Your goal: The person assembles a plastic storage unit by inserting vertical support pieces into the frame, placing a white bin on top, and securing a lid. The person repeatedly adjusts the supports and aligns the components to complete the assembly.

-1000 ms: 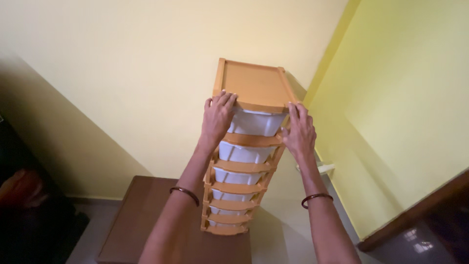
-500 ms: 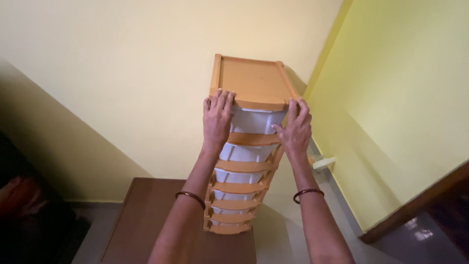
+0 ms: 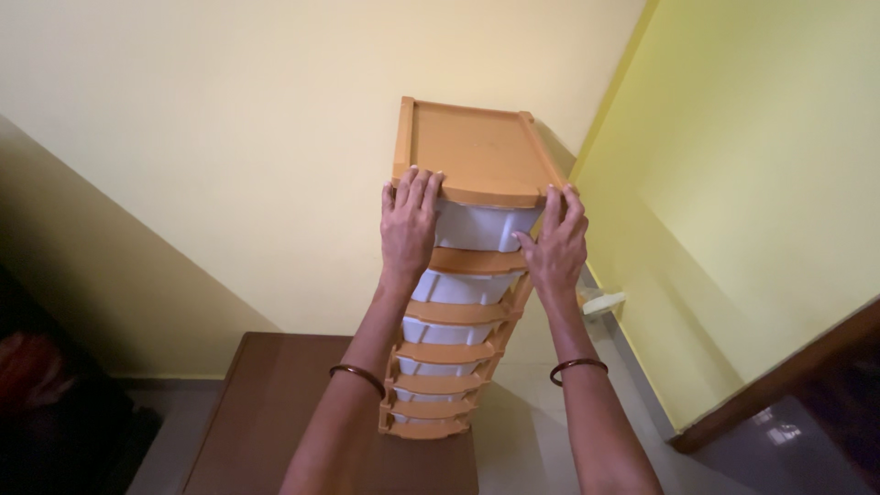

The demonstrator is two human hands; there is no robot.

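A tall, narrow plastic drawer tower (image 3: pixel 469 156) with an orange frame and several white drawers stands upright in the room's corner. My left hand (image 3: pixel 409 225) grips the front left corner of its top, fingers curled over the orange rim. My right hand (image 3: pixel 555 246) holds the front right corner, fingers on the rim and thumb against the top white drawer (image 3: pixel 481 227). Each wrist wears a dark bangle. The tower's base rests by the edge of a brown wooden table (image 3: pixel 275 412).
Yellow walls meet in a corner behind the tower. A small white object (image 3: pixel 600 302) lies on the floor to the right of the tower. A dark wooden door frame (image 3: pixel 779 385) is at the lower right. Dark things fill the far left edge.
The view has shifted slightly so the tower's top shows more fully. Both hands have stayed on the top front corners; my right hand has slid a little lower on the side.
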